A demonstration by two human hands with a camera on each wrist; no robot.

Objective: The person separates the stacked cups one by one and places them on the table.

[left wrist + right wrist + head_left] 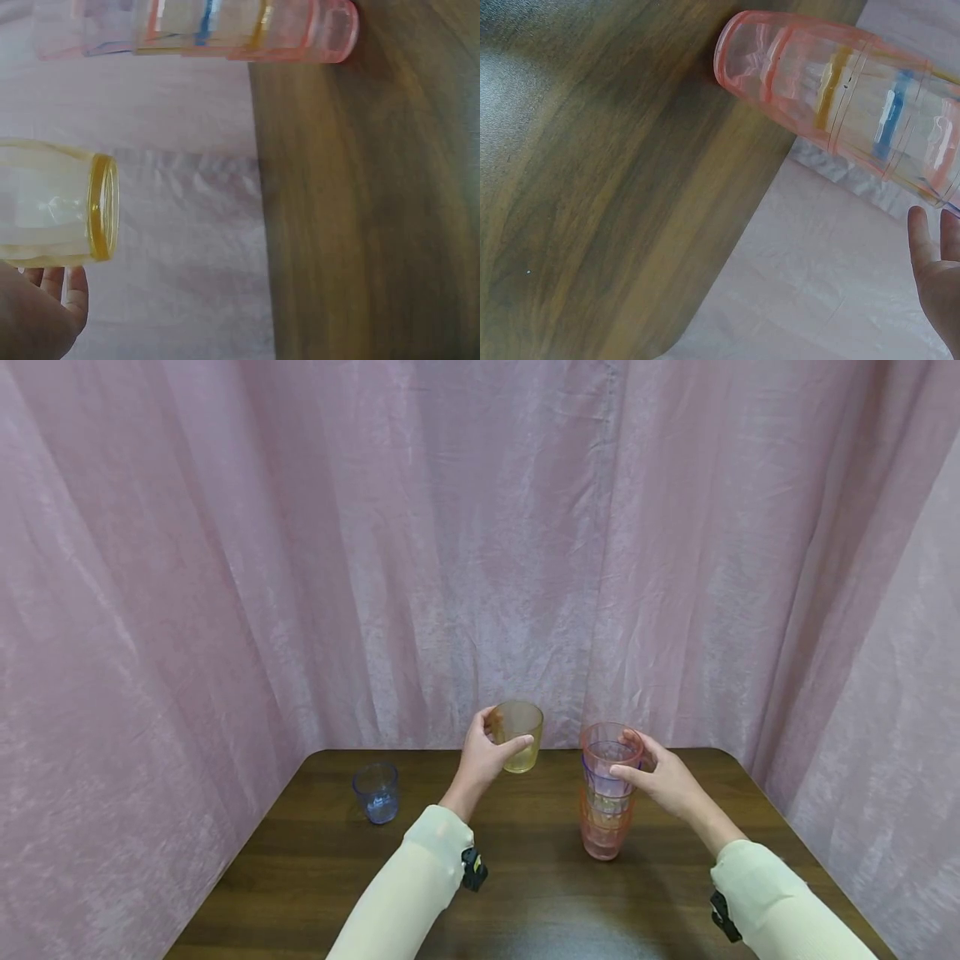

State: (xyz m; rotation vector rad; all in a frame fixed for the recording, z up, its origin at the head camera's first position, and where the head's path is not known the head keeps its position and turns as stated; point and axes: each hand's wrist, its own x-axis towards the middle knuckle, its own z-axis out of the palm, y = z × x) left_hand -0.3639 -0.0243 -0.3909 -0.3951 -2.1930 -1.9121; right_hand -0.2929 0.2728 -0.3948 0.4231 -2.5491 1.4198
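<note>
My left hand (pixel 486 755) grips a clear yellow cup (pixel 522 735), held upright above the table left of the stack. In the left wrist view the yellow cup (pixel 52 202) shows its thick base ring, with fingers curled at its side. My right hand (pixel 663 779) holds the upper part of a tall stack of clear cups (pixel 602 835), thumb and fingers around it near the top rim. The stack stands upright on the table; pink, yellow, blue and purple bands show through its walls. The right wrist view shows the stack (pixel 802 75) from its base up.
A clear blue cup (pixel 377 797) stands alone on the left part of the brown wooden table (pixel 300 877). Pink curtains (pixel 480 568) hang close behind the table's back edge and along both sides.
</note>
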